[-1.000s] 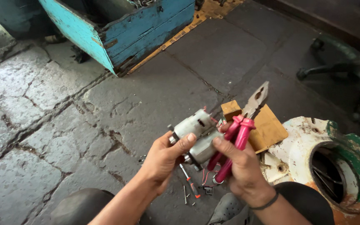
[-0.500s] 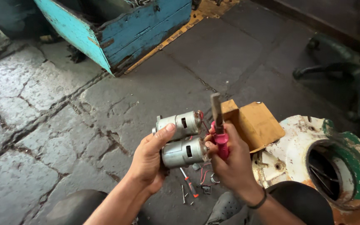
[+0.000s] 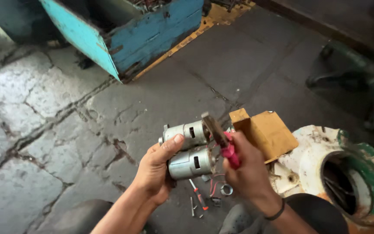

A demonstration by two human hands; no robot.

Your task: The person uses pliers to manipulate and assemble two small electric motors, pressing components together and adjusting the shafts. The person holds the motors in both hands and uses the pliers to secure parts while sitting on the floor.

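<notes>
My left hand [image 3: 157, 170] grips two small silver cylindrical motors [image 3: 190, 149], one stacked above the other, with thin red wires at their right ends. My right hand [image 3: 248, 172] holds pliers with pink handles [image 3: 222, 141]; the metal jaws point up and left and rest against the right end of the upper motor. Both hands hover low over a cracked stone floor.
On the floor under the hands lie a small red-handled screwdriver [image 3: 199, 197], screws and a metal ring [image 3: 226, 189]. A brown cardboard box [image 3: 265, 131] sits to the right, beside a worn white and green round housing [image 3: 350, 178]. A blue wooden crate [image 3: 130, 32] stands farther away.
The pliers swung from lying out to the right with jaws open to standing upright with jaws at the upper motor. The left hand turned the two motors sideways and brought them closer.
</notes>
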